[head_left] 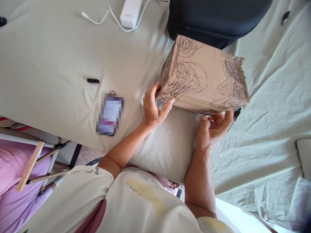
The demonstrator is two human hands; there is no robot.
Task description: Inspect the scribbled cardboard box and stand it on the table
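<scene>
A brown cardboard box [204, 76] covered in dark scribbles is lifted and tilted above the cloth-covered table [48, 64]. My left hand [154, 108] grips its near left corner, thumb on one face and fingers on the other. Under the box's near edge my right hand [212, 129] supports it from below, with fingers curled up against the underside.
A pixelated phone-like item [110, 114] lies left of my left hand, with a small black piece [93, 80] beyond it. A white charger [130, 12] with a cable sits at the far edge. A black object [213, 19] stands behind the box. Wooden frame and pink fabric [14, 168] are at lower left.
</scene>
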